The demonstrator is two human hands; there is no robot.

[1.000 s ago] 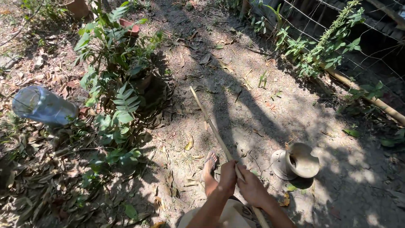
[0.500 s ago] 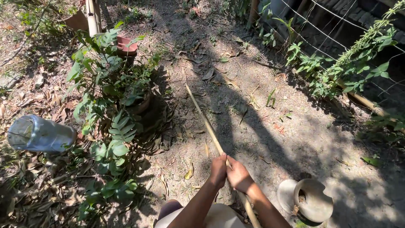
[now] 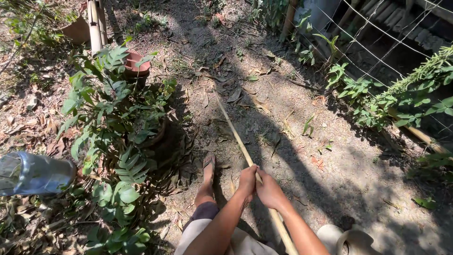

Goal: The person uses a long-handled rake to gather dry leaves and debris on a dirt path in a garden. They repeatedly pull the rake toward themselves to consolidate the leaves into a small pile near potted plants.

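Your fingers (image 3: 249, 175) curl fully round a long bamboo pole (image 3: 236, 137): left hand (image 3: 247, 181) ahead, right hand (image 3: 269, 190) just behind it, both closed on the shaft. The pole runs from between your arms forward over the bare soil, its far tip resting on the ground near scattered dry leaves. It appears pale tan, straight and slender. Judged by its look, it is light, stiff and dry, offering sure grip; hold near the rear end, as shown. A potted plant (image 3: 113, 118) stands well left; your sandalled foot (image 3: 208, 169) lies beside the pole.
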